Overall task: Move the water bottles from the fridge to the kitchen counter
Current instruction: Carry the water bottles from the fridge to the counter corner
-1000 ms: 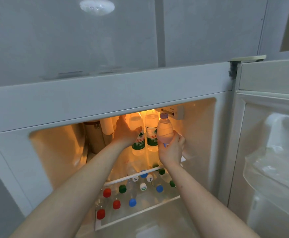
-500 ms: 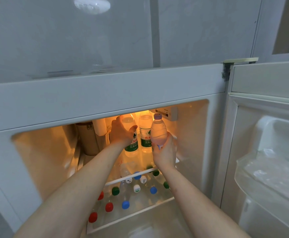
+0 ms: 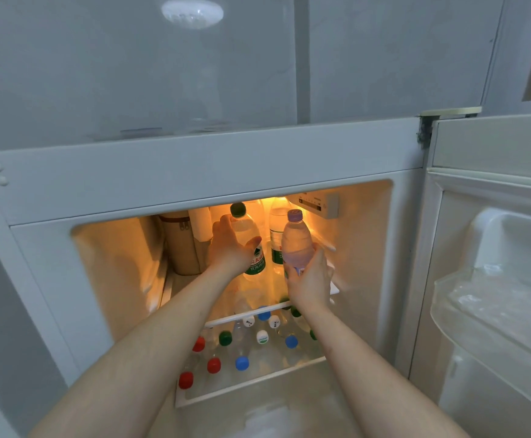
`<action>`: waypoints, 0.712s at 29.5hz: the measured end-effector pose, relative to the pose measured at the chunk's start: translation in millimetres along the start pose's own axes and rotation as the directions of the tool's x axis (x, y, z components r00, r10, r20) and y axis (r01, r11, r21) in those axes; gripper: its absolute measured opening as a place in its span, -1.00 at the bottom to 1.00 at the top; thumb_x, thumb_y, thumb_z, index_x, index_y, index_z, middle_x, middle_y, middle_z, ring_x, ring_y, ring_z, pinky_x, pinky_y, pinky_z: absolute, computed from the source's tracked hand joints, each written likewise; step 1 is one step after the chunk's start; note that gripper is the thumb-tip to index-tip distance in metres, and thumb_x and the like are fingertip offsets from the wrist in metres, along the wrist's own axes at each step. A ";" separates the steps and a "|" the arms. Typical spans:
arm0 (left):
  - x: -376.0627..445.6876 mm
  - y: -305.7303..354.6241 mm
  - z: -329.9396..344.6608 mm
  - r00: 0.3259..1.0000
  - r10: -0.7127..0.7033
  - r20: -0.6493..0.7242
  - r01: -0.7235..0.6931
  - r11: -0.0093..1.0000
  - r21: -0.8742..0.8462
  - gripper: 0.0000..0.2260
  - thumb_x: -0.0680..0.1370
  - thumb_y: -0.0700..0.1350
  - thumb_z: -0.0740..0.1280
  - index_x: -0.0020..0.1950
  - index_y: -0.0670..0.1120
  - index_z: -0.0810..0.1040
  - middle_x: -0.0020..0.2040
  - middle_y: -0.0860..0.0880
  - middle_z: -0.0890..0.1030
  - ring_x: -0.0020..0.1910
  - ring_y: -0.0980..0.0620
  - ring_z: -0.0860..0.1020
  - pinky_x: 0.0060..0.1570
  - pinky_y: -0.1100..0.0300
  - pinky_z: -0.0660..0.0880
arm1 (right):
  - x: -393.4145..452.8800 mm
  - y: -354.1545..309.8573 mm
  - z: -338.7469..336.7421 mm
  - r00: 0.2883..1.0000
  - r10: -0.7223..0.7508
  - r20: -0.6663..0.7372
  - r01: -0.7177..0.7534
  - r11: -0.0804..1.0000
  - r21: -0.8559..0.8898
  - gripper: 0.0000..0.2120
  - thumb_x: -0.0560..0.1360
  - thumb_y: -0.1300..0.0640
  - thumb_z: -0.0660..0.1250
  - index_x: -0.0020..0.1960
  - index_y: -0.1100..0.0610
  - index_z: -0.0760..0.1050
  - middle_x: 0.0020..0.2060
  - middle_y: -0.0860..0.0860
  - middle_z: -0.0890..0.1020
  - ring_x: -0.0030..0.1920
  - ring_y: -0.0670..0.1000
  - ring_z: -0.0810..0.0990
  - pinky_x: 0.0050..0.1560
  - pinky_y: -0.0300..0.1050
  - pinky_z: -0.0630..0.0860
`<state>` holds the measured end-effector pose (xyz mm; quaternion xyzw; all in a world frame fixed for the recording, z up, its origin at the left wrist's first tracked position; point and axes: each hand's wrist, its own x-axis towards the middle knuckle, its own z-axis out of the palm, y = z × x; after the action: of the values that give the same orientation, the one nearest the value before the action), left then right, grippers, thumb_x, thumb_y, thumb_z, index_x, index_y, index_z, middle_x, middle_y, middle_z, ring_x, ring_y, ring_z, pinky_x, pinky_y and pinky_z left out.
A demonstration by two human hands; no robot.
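**Both hands on bottles inside the open fridge**

Since a second ago the green-capped bottle has come forward in the left hand's grip, so its dark green cap now shows above the knuckles, and the purple-capped bottle stays upright in the right hand.

The left hand wraps the green-capped bottle from the left, thumb across its front above the green label, fingers curled behind. The right hand grips the lower part of the purple-capped bottle, fingers curled round it from below and the right, the cap standing clear above the hand. The two held bottles are just beside each other, both upright, over the upper shelf of the fridge. Behind and between them stands a third bottle with a green label, untouched.

On the lower shelf, beneath both forearms, many more bottles stand with red, green, blue and white caps facing up. A tan cylindrical container stands at the left of the upper shelf. The fridge door hangs open on the right.
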<state>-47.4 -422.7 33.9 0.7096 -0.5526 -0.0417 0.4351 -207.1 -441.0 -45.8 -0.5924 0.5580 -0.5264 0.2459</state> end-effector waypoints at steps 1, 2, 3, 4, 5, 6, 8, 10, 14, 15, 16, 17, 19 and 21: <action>-4.0 -2.2 -2.7 1.000 -0.005 -0.001 0.005 1.000 0.007 -0.30 0.53 0.12 0.49 0.53 -0.05 0.22 0.46 -0.09 0.37 0.39 -0.14 0.46 0.15 0.10 0.46 | -3.3 0.1 -0.4 1.000 -0.006 -0.003 0.006 1.000 0.002 -0.33 0.52 0.12 0.52 0.50 -0.01 0.23 0.41 0.02 0.46 0.45 0.18 0.36 0.40 0.25 0.48; -7.8 -4.3 -4.5 1.000 -0.005 -0.004 0.005 1.000 0.009 -0.27 0.52 0.13 0.49 0.53 -0.06 0.21 0.46 -0.09 0.37 0.38 -0.15 0.47 0.15 0.09 0.46 | -5.7 0.7 -1.1 1.000 -0.009 -0.006 0.009 1.000 0.009 -0.31 0.52 0.13 0.53 0.51 -0.01 0.23 0.42 0.02 0.45 0.45 0.17 0.36 0.40 0.25 0.49; -12.1 -7.3 -7.5 1.000 -0.006 -0.009 0.007 1.000 0.015 -0.25 0.51 0.15 0.50 0.53 -0.07 0.20 0.44 -0.10 0.38 0.36 -0.15 0.48 0.15 0.07 0.47 | -8.6 0.2 -2.3 1.000 -0.013 -0.005 0.013 1.000 0.020 -0.30 0.51 0.14 0.53 0.51 -0.01 0.22 0.42 0.02 0.45 0.45 0.16 0.36 0.41 0.24 0.49; -16.3 -10.8 -10.3 1.000 -0.005 -0.018 0.005 1.000 0.018 -0.24 0.49 0.16 0.51 0.53 -0.07 0.21 0.42 -0.09 0.40 0.34 -0.15 0.50 0.16 0.04 0.49 | -11.0 -0.5 -3.2 1.000 -0.016 -0.002 0.017 0.999 0.029 -0.29 0.51 0.15 0.53 0.51 -0.02 0.21 0.43 0.02 0.44 0.46 0.16 0.35 0.42 0.23 0.48; -19.1 -13.3 -10.0 1.000 -0.002 -0.021 0.002 1.000 0.016 -0.26 0.48 0.16 0.52 0.50 -0.07 0.24 0.38 -0.08 0.44 0.31 -0.14 0.52 0.15 0.03 0.51 | -11.9 0.1 -5.0 1.000 -0.021 -0.003 0.021 0.999 0.033 -0.29 0.52 0.16 0.53 0.52 -0.02 0.21 0.44 0.01 0.43 0.47 0.15 0.34 0.42 0.23 0.48; -22.5 -15.8 -11.4 1.000 0.011 -0.028 -0.011 1.000 0.003 -0.30 0.47 0.16 0.52 0.46 -0.06 0.29 0.31 -0.04 0.48 0.26 -0.11 0.54 0.10 0.06 0.51 | -13.7 -0.4 -6.0 1.000 -0.030 -0.001 0.030 0.999 0.037 -0.29 0.52 0.17 0.53 0.52 -0.02 0.21 0.44 0.00 0.43 0.47 0.14 0.33 0.43 0.22 0.48; -30.8 -21.5 -13.7 0.999 0.030 -0.037 -0.031 0.999 -0.028 -0.38 0.46 0.13 0.53 0.39 -0.04 0.37 0.16 0.05 0.53 0.16 -0.03 0.58 0.01 0.14 0.47 | -18.9 -2.5 -9.2 0.999 -0.043 0.006 0.043 0.998 0.050 -0.31 0.52 0.18 0.53 0.50 -0.02 0.22 0.43 -0.01 0.43 0.47 0.12 0.32 0.41 0.19 0.49; -42.3 -24.9 -16.8 0.999 0.012 -0.037 -0.015 0.996 -0.088 -0.41 0.46 0.08 0.55 0.38 -0.04 0.40 0.12 0.08 0.58 0.12 0.02 0.59 0.01 0.17 0.45 | -25.2 -3.1 -11.3 0.998 -0.058 0.013 0.057 0.997 0.054 -0.32 0.51 0.20 0.54 0.47 -0.02 0.23 0.41 -0.02 0.43 0.46 0.11 0.32 0.38 0.18 0.52; -64.2 -28.0 -17.4 0.995 -0.004 -0.102 -0.010 0.991 -0.133 -0.46 0.44 0.05 0.59 0.32 -0.04 0.47 0.15 0.03 0.62 0.14 0.03 0.58 0.06 0.17 0.47 | -36.9 -3.2 -18.6 0.994 -0.100 0.044 0.098 0.994 0.048 -0.29 0.48 0.24 0.55 0.48 -0.01 0.24 0.42 -0.01 0.42 0.47 0.10 0.31 0.41 0.15 0.49; -66.4 -26.6 -17.1 0.994 -0.004 -0.112 -0.012 0.990 -0.141 -0.49 0.44 0.04 0.59 0.30 -0.02 0.48 0.14 0.05 0.61 0.13 0.04 0.58 0.07 0.16 0.48 | -37.6 -2.2 -19.5 0.992 -0.111 0.053 0.109 0.993 0.034 -0.29 0.48 0.24 0.54 0.49 -0.01 0.25 0.43 0.00 0.41 0.49 0.11 0.29 0.43 0.16 0.45; -72.3 -24.6 -19.6 0.993 -0.007 -0.120 -0.011 0.988 -0.152 -0.51 0.44 0.03 0.59 0.28 -0.01 0.48 0.14 0.06 0.61 0.13 0.06 0.57 0.09 0.15 0.49 | -40.6 -1.8 -21.7 0.990 -0.118 0.070 0.117 0.993 0.023 -0.28 0.48 0.24 0.54 0.51 0.00 0.26 0.45 0.00 0.39 0.51 0.11 0.26 0.45 0.18 0.41; -73.8 -23.0 -20.6 0.992 -0.011 -0.123 -0.009 0.986 -0.164 -0.52 0.44 0.01 0.60 0.27 0.00 0.49 0.14 0.07 0.60 0.13 0.07 0.56 0.12 0.13 0.49 | -40.2 -1.5 -23.8 0.989 -0.125 0.079 0.124 0.992 0.009 -0.26 0.48 0.24 0.54 0.52 0.00 0.26 0.47 0.00 0.37 0.53 0.12 0.24 0.47 0.20 0.38; -81.2 -20.7 -24.4 0.991 -0.003 -0.130 -0.020 0.984 -0.178 -0.53 0.43 -0.01 0.61 0.26 0.02 0.50 0.14 0.09 0.60 0.14 0.07 0.54 0.17 0.10 0.50 | -42.0 -1.0 -27.5 0.986 -0.134 0.101 0.134 0.991 0.007 -0.25 0.47 0.24 0.55 0.54 0.01 0.26 0.49 0.01 0.34 0.54 0.13 0.22 0.49 0.20 0.36; -91.4 -19.0 -28.0 0.990 0.011 -0.140 -0.037 0.982 -0.187 -0.54 0.42 -0.04 0.61 0.24 0.04 0.50 0.12 0.10 0.59 0.14 0.07 0.55 0.18 0.10 0.50 | -45.6 -2.9 -33.2 0.982 -0.137 0.129 0.133 0.990 0.038 -0.25 0.46 0.26 0.55 0.53 0.02 0.28 0.49 0.02 0.34 0.54 0.14 0.24 0.49 0.21 0.35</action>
<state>-53.3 -331.5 0.0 0.6595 -0.5233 -0.0396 0.5382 -227.8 -388.5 -48.3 -0.6587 0.4915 -0.5097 0.2545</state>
